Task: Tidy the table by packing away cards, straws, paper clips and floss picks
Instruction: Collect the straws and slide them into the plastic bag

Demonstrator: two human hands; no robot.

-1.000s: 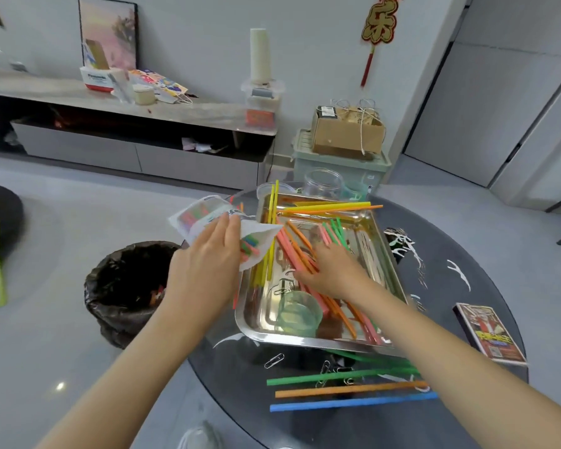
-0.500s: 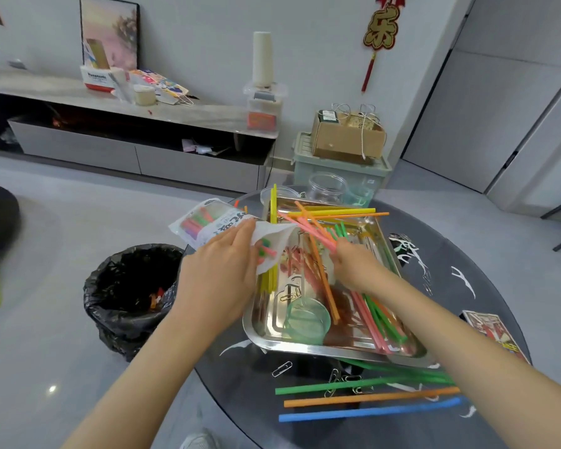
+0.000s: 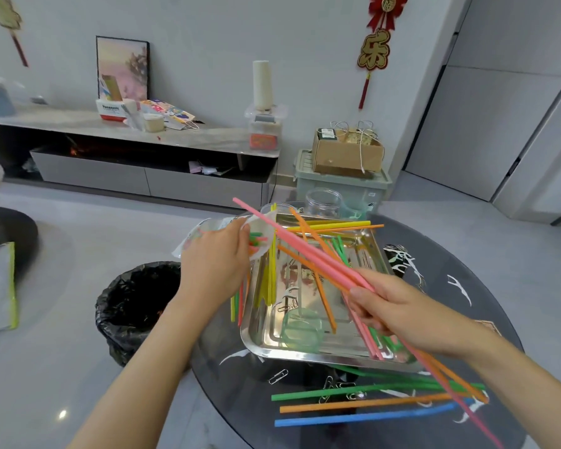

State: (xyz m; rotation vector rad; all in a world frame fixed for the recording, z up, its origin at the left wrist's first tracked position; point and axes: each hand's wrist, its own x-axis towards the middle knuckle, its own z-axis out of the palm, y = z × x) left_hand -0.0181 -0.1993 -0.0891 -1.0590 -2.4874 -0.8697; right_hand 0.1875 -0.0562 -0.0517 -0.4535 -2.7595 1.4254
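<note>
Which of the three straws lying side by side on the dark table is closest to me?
The blue straw: it lies in front of the orange straw and the green straw, nearest you.

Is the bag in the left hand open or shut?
Open. The mouth of the bag gapes beside the left hand; green and pink straws show inside.

Left hand (image 3: 212,264), centre-left of frame: bare. Left forearm (image 3: 136,384) bare down to bottom edge. Right hand (image 3: 399,306), lower right: bare. Right forearm (image 3: 515,384) bare to right edge. Thumbnail (image 3: 357,291) short, plain.
</note>
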